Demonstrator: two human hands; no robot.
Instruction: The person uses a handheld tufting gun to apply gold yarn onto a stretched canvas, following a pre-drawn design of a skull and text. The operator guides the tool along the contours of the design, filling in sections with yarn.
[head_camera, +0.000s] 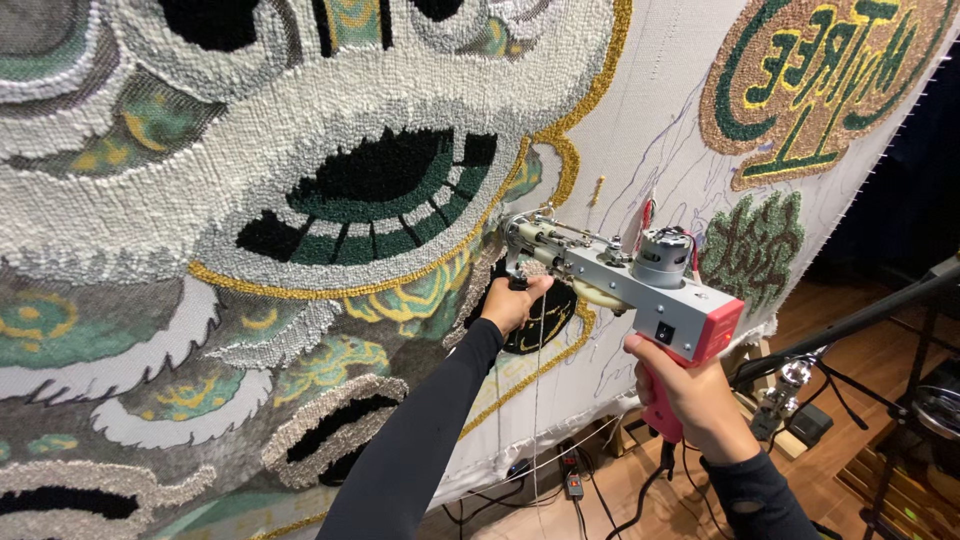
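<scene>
Tufting gun (640, 285) sits between both hands, needle end against the stretched cloth (650, 130). Left hand (515, 303) grips the front handle; right hand (690, 390) clenches the pink grip. Best practice: maintain firm, even pressure along the gold outline (560, 150).

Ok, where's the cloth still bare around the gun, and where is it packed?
Bare cloth runs between the gold border and the round emblem, down past the tufting gun to the lower edge. Left of the border is solid pile. The floor below is crowded with cables and stands.
</scene>
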